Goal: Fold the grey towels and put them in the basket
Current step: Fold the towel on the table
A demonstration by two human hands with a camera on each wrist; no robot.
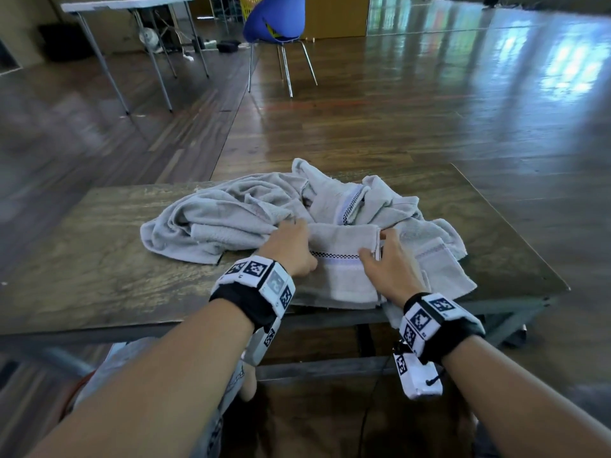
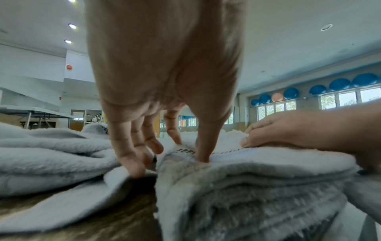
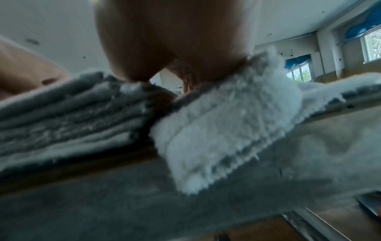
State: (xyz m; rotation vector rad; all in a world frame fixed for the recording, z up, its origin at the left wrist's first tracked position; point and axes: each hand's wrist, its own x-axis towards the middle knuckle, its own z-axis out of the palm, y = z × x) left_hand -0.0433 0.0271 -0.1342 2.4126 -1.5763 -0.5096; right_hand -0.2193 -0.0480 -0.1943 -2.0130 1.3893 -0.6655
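Observation:
A folded grey towel (image 1: 344, 269) with a checkered band lies at the front middle of the dark wooden table (image 1: 99, 259). My left hand (image 1: 297, 246) holds its left end, thumb on top and fingers down the side (image 2: 134, 163). My right hand (image 1: 380, 249) grips its right edge, with the thumb on top. In the left wrist view the towel's stacked layers (image 2: 257, 187) show under my left thumb. The right wrist view shows the same layers (image 3: 72, 110), with my right hand (image 3: 175, 48) above them. Behind lies a heap of loose grey towels (image 1: 231, 219).
More loose towel (image 1: 443, 259) spreads to the right of the folded one. A blue chair (image 1: 274, 18) stands far back on the wooden floor, with a yellow basket (image 1: 245, 8) behind it. A white folding table (image 1: 125, 4) stands at the back left.

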